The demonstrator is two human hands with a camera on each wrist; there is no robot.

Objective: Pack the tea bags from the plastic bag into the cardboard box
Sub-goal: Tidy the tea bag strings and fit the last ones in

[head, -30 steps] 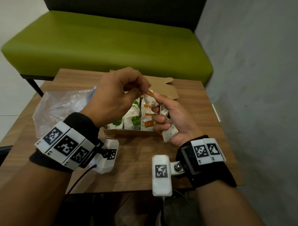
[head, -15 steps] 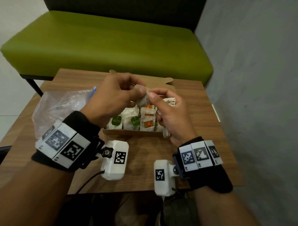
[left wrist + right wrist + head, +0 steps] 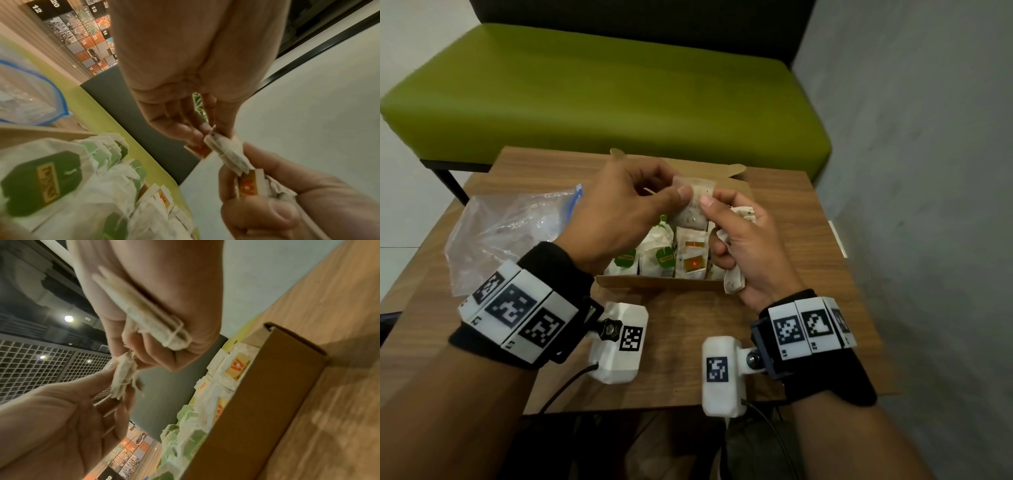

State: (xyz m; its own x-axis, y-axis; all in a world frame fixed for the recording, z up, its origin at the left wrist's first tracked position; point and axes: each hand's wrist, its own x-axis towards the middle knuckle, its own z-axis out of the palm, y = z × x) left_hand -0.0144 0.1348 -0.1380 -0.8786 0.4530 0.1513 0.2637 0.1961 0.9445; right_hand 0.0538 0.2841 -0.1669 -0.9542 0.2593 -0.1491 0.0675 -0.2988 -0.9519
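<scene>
Dim even indoor light, soft shadows, wrist views blurred, warm-tinted, edges warped

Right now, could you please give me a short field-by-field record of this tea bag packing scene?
Left hand: pinches a tea bag over the cardboard box
Right hand: pinches the same tea bag, with spare tea bags curled in its fingers
Box contents: upright rows, green tags on the left, orange tags on the right
Plastic bag: left of the box on the wooden table
Behind: green bench
</scene>
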